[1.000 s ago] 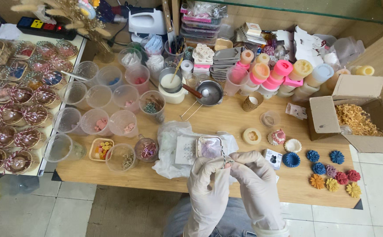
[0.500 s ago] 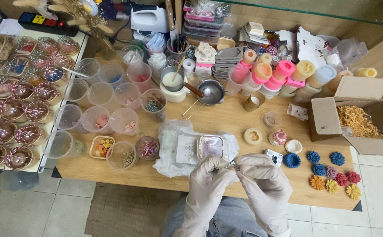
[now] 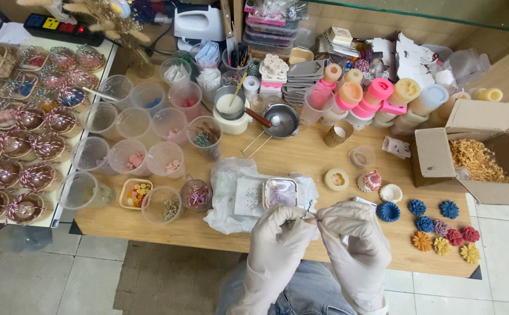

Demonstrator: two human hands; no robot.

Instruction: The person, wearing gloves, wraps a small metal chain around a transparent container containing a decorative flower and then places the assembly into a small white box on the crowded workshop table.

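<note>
Both gloved hands meet at the table's [image 3: 301,157] near edge: left hand [image 3: 278,242] and right hand [image 3: 353,245] pinch what looks like a thin wick [image 3: 308,211] between their fingertips, too fine to be sure. It hangs just in front of the small square tin [image 3: 280,192]. A threading or straightening step, seemingly; next calls for a steady, centred placement into that tin.

Both gloved hands [image 3: 318,245] now lower, nearer table edge [image 3: 219,242].

A cardboard box [image 3: 435,154] of dried petals, coloured wax flowers [image 3: 446,228] (table's right end), clear cups [image 3: 133,123].
</note>
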